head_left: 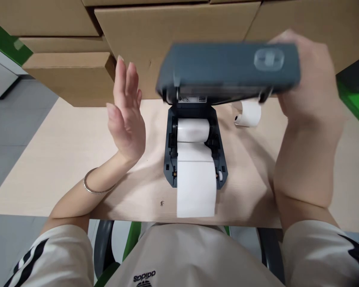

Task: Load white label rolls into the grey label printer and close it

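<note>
A dark label printer (170,159) sits on the table with its top raised. Inside it lies a roll of white labels (193,130), and the label strip (196,189) runs out over the front toward me. My right hand (309,79) grips the right end of the printer lid (215,65), which is tilted up and slightly blurred; part of that hand is hidden behind the lid. To the left of the printer, my left hand (127,113) is raised in the air, fingers stretched and holding nothing.
A second small white roll (249,113) lies on the table (62,159) right of the printer, partly behind the lid. Cardboard boxes (167,32) line the back edge, with one box (74,77) jutting out at left. A green and dark object (356,95) stands at the right edge.
</note>
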A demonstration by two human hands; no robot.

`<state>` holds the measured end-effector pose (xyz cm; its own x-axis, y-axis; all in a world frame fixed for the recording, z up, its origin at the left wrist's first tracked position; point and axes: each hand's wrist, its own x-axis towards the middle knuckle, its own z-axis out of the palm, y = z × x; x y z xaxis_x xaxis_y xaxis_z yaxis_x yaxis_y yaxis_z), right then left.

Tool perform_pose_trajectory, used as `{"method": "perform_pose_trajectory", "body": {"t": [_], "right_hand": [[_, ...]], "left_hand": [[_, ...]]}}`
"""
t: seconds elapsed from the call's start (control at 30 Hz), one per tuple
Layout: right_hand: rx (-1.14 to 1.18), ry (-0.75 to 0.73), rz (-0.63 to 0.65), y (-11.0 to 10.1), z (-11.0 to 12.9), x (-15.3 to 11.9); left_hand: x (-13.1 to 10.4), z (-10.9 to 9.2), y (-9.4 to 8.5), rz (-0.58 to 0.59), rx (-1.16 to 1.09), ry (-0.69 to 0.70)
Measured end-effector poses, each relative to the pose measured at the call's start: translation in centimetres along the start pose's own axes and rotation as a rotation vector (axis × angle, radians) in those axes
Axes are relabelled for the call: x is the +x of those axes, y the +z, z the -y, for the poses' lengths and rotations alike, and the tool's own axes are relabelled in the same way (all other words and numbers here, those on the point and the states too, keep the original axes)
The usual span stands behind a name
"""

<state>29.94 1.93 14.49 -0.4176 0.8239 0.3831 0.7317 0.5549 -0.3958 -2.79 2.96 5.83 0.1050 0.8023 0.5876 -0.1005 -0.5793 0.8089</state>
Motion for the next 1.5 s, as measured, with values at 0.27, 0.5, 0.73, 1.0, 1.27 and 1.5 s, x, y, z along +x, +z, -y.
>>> {"method": "perform_pose_trajectory", "body": {"t": [0.27,0.5,0.73,1.0,1.27,1.5], "right_hand": [[0.521,-0.371,0.062,4.1,5.4,-0.9],[1.028,-0.251,0.32,4.4,6.4,-1.7],[1.416,-0.339,1.043,5.2,4.1,-0.5],[1.317,-0.355,1.295,6.6,4.8,0.0],[1.193,-0.351,1.51,6.6,5.1,1.0],[1.236,-0.36,1.329,6.6,5.1,0.0]], "left_hand": [[-1.2,-1.7,0.3,0.507,-0.068,0.173],[-0.9,-1.9,0.7,0.624,0.119,0.223],[-1.7,-3.2,0.7,0.882,0.418,0.196],[-2.4,-2.6,1.4,0.882,0.51,0.263],[-3.1,-2.7,1.6,0.889,0.552,0.278],[-2.7,-2.7,1.4,0.909,0.532,0.254]]}}
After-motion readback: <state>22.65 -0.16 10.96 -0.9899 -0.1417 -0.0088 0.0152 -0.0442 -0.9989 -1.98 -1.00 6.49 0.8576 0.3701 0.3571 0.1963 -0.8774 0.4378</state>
